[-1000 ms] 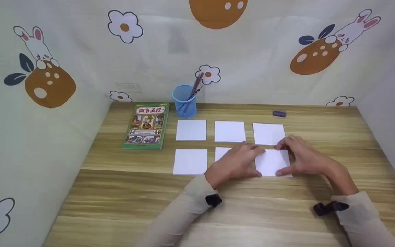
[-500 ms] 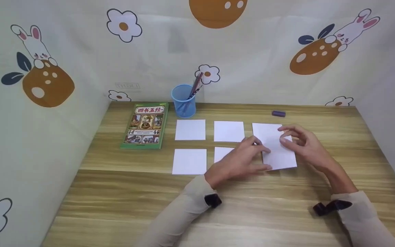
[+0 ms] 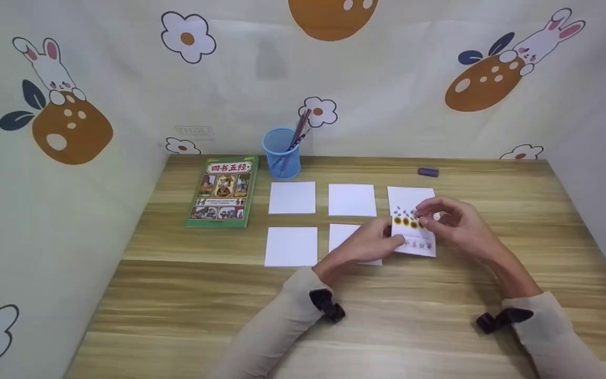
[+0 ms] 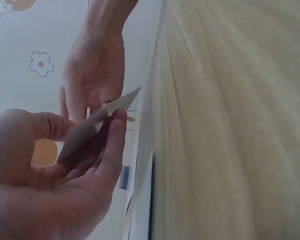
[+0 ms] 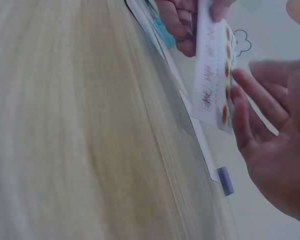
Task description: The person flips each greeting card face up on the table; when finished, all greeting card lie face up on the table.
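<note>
A white card (image 3: 413, 248) with a row of sunflowers and printed characters is raised in front of the top-right blank card (image 3: 411, 196). My left hand (image 3: 367, 241) grips its left side, thumb on the printed face and fingers behind. The thumb and index fingertip of my right hand (image 3: 458, 221) pinch at its right edge. In the left wrist view the card (image 4: 82, 135) slants between both hands. The right wrist view has the sunflowers (image 5: 226, 67) facing my right fingers. Part of the lower middle card (image 3: 341, 234) is hidden under my left hand.
More blank white cards, among them the lower left card (image 3: 291, 246), lie in rows on the wooden table (image 3: 203, 316). A green book (image 3: 222, 192) and a blue mesh pen cup (image 3: 283, 158) stand back left. A small dark cylinder (image 3: 428, 172) lies back right.
The lower right card has been lifted off the table and turned over, showing its sunflower side. My left hand has taken its left edge; the right hand has moved up to its right edge.
</note>
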`<action>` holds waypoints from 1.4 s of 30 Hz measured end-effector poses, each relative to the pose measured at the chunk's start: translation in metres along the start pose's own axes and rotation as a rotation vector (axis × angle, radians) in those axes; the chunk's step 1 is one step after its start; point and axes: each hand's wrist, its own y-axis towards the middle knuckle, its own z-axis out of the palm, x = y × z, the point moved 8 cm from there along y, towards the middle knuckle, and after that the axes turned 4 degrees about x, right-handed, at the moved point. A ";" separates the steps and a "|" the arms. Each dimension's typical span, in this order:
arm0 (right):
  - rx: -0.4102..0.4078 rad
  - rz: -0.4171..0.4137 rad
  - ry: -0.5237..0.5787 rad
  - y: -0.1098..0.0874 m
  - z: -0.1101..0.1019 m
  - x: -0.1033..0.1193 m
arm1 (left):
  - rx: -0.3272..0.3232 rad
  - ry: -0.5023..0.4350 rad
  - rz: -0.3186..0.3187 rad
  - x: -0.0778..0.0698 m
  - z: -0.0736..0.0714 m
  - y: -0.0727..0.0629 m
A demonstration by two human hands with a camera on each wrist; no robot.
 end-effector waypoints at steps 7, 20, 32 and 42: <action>-0.045 0.110 -0.163 0.001 -0.005 -0.008 | -0.030 -0.115 -0.041 0.008 -0.004 0.001; 0.014 0.237 -0.116 -0.001 -0.009 -0.021 | -0.163 -0.166 0.041 0.003 -0.015 -0.001; -0.028 0.112 -0.022 -0.001 -0.005 -0.013 | -0.105 0.338 0.091 -0.006 -0.007 -0.001; 0.011 0.172 -0.208 -0.001 -0.005 -0.023 | -0.077 0.597 0.084 -0.012 -0.006 -0.006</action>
